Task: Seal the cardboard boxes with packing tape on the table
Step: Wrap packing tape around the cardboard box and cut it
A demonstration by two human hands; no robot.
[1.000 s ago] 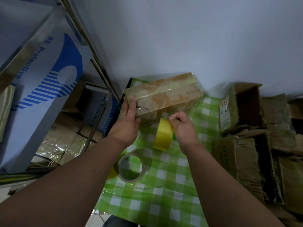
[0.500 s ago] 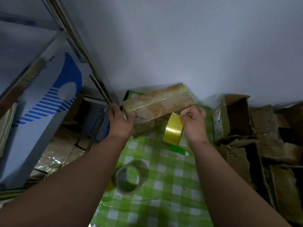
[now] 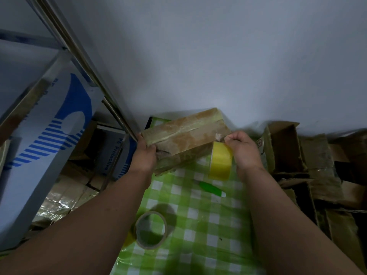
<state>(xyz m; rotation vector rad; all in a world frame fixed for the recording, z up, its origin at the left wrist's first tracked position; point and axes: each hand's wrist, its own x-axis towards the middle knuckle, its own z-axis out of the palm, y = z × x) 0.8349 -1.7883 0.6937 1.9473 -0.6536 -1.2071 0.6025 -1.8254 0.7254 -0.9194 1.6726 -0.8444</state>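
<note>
A taped cardboard box (image 3: 184,135) sits at the back of the green-checked tabletop (image 3: 198,215). The left hand (image 3: 144,155) grips its near-left corner; the right hand (image 3: 243,149) pinches a yellow tape roll (image 3: 220,163) at its right end. Shelf cartons (image 3: 112,153) read "PE Protective".

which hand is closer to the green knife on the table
Right. The right hand, holding the yellow tape, is just above the knife; the left hand grips the box farther away.
</note>
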